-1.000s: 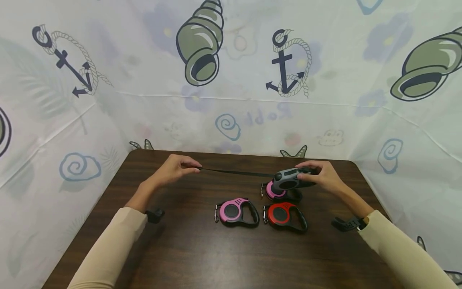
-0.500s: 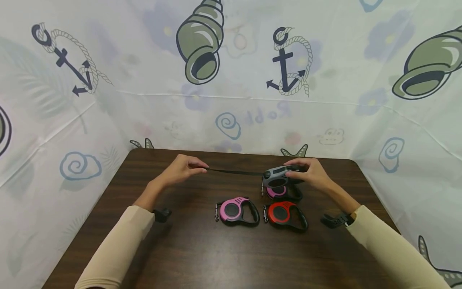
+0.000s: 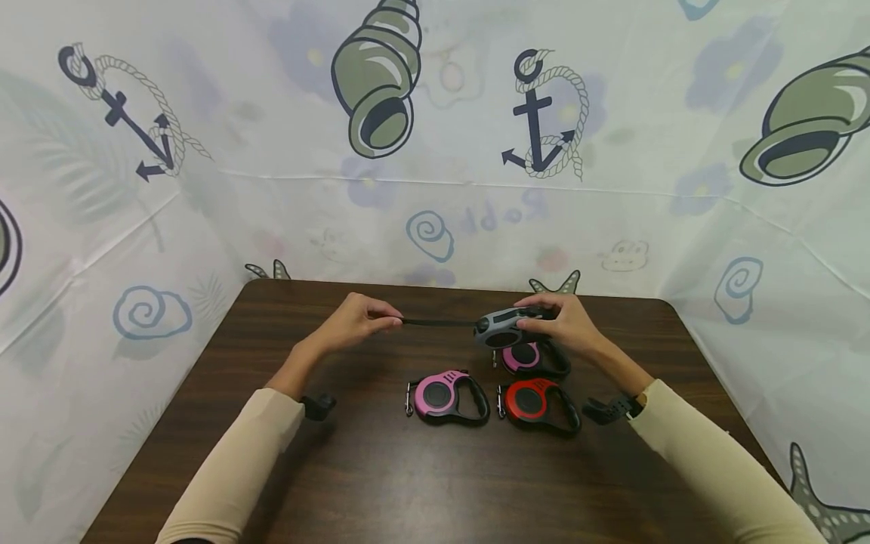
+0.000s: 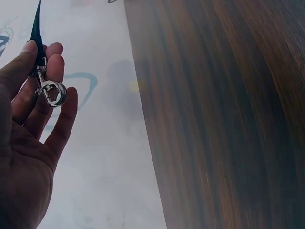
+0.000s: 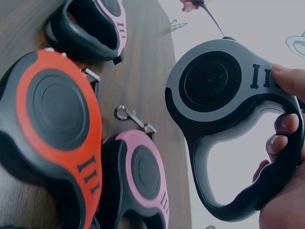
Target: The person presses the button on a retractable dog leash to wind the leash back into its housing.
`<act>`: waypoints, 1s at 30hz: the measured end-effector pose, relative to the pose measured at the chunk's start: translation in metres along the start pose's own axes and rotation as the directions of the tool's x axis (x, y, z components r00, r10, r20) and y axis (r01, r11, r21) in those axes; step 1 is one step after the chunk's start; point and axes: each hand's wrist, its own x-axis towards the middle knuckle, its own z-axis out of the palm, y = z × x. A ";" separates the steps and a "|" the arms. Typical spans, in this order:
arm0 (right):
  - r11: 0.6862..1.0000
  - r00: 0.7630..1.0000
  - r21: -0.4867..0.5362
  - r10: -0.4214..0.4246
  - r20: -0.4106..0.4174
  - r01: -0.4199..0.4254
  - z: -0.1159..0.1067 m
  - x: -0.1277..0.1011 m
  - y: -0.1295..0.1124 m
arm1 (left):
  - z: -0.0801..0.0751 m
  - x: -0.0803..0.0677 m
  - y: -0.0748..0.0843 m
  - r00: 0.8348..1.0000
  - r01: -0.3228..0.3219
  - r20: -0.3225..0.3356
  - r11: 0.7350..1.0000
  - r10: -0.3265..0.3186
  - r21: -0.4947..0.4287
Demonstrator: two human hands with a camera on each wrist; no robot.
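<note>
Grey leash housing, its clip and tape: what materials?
Grey leash housing: looks like moulded plastic, matte grey shell, black rubbery-looking handle with a soft sheen. Clip: bright, mirror-like, so probably plated metal. Tape: thin, flat and black, likely woven nylon; the weave is too fine to confirm.

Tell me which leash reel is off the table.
The grey one, gripped by the right hand, with its strap pulled out. The two pink ones and the red one lie on the table.

My right hand (image 5: 286, 157) grips the handle of a grey leash reel (image 5: 224, 109), thumb on its top, its black strap (image 5: 212, 19) running away, above a red reel (image 5: 52, 124) and two pink reels (image 5: 140, 181) on the wooden table (image 5: 138, 71).
</note>
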 end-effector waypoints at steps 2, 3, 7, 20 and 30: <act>1.000 1.000 0.015 0.001 0.003 -0.001 0.003 0.003 -0.001 | 0.003 0.002 0.002 1.000 -0.003 0.003 1.000 0.003 -0.014; 1.000 1.000 0.022 -0.001 0.006 0.001 0.005 0.004 -0.001 | 0.004 0.003 0.002 1.000 -0.003 0.004 1.000 0.003 -0.019; 0.999 1.000 0.040 -0.006 0.018 0.005 0.012 0.008 -0.003 | 0.010 0.009 0.003 1.000 -0.008 0.011 0.999 0.009 -0.046; 0.998 0.999 0.061 -0.023 0.022 0.022 0.031 0.017 -0.003 | 0.033 0.023 0.012 0.998 -0.006 0.054 0.996 0.010 -0.088; 0.997 1.000 0.070 -0.019 0.017 0.018 0.044 0.023 -0.007 | 0.046 0.032 0.019 0.998 -0.036 0.053 0.986 0.044 -0.161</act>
